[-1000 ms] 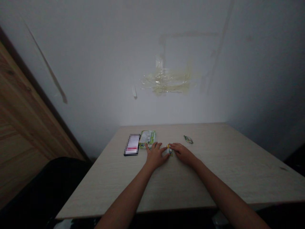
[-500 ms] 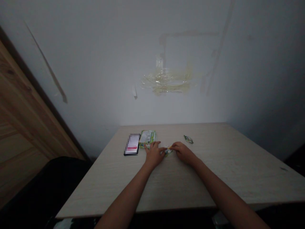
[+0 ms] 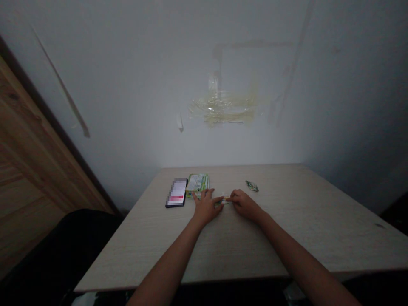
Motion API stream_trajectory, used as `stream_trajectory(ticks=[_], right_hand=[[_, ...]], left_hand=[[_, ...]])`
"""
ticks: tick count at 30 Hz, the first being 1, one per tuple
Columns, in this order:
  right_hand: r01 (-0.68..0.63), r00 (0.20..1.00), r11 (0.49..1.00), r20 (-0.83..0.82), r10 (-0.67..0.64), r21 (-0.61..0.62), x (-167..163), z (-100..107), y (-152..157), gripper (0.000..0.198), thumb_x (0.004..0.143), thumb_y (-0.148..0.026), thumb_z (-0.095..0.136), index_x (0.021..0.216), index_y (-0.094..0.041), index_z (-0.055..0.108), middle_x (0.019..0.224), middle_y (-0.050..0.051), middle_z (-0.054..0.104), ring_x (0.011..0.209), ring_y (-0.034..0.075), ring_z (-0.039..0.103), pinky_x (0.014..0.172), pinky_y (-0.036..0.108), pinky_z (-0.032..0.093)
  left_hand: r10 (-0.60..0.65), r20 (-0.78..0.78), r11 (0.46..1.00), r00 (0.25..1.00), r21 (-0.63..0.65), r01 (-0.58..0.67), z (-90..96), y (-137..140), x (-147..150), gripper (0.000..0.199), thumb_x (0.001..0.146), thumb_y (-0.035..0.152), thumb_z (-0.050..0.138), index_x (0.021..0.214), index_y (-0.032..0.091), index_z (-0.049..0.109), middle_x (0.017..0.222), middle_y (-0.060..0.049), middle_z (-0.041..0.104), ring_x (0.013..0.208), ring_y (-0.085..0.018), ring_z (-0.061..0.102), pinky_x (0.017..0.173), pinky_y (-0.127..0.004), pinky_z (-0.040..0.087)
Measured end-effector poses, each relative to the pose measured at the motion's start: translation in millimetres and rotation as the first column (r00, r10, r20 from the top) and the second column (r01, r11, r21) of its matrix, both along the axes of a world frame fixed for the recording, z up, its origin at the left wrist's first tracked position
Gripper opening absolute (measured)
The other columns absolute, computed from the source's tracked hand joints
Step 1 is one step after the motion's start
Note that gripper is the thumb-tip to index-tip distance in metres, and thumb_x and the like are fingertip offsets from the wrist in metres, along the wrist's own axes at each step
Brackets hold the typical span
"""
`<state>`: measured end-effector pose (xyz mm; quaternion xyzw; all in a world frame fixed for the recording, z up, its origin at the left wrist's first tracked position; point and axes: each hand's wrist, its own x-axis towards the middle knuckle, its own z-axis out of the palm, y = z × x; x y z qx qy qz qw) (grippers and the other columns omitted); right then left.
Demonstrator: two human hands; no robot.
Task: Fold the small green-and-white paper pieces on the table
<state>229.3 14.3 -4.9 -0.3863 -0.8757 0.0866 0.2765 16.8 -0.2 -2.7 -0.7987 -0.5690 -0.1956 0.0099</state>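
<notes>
A small folded wrapper (image 3: 225,199), pale with touches of green and yellow, lies on the table between my hands. My left hand (image 3: 205,207) holds its left side down with the thumb side, while its other fingers spread towards a stack of green and white packets (image 3: 196,183). On the opposite side, the curled fingers of my right hand (image 3: 245,204) pinch the wrapper's right end. Part of the wrapper is hidden under the fingers. Behind my right hand rests another small folded green and white wrapper (image 3: 252,185).
A phone (image 3: 177,194) with a lit, partly blurred screen lies left of the packets. The pale wooden table (image 3: 153,238) meets a grey wall (image 3: 127,85) bearing old tape (image 3: 219,108). Wooden boards (image 3: 28,140) and a dark chair-like shape (image 3: 73,242) stand at the left.
The wrapper between my hands has turned flatter and shows less of itself. My right fingers have shifted slightly; my left hand stays nearly in place.
</notes>
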Motion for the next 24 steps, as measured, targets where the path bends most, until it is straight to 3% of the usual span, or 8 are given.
stream_trajectory(ticks=[10,16,24], right_hand=[[-0.034,0.999,0.999,-0.040,0.035,0.031,0.1,-2.7,1.0,0.048,0.076,0.001,0.049,0.111,-0.023,0.071,0.103,0.009,0.063,0.101,0.021,0.055,0.092,0.038,0.045],[-0.027,0.998,1.000,-0.056,0.028,0.007,-1.7,-1.4,-1.2,0.032,0.081,-0.007,0.055,0.106,-0.019,0.072,0.100,0.009,0.064,0.098,0.021,0.056,0.090,0.036,0.047],[-0.015,0.996,0.999,-0.087,0.012,-0.040,-2.8,0.0,-0.9,0.023,0.085,-0.013,0.059,0.102,-0.019,0.072,0.099,0.008,0.064,0.096,0.020,0.057,0.089,0.034,0.047]], left_hand=[[-0.060,0.065,0.998,0.996,-0.007,0.060,5.1,2.3,-0.9,0.021,0.084,0.044,0.065,0.103,0.041,0.072,0.131,0.000,0.060,0.130,-0.030,0.041,0.109,-0.075,-0.002],[-0.136,0.089,0.989,0.987,-0.040,0.140,2.7,7.7,-3.0,0.020,0.087,0.043,0.062,0.103,0.039,0.073,0.111,0.000,0.072,0.119,-0.026,0.051,0.109,-0.073,-0.003],[-0.176,0.060,0.984,0.983,-0.027,0.178,6.3,5.3,-2.8,0.021,0.090,0.044,0.058,0.103,0.036,0.073,0.108,-0.002,0.073,0.115,-0.023,0.053,0.112,-0.065,0.000]])
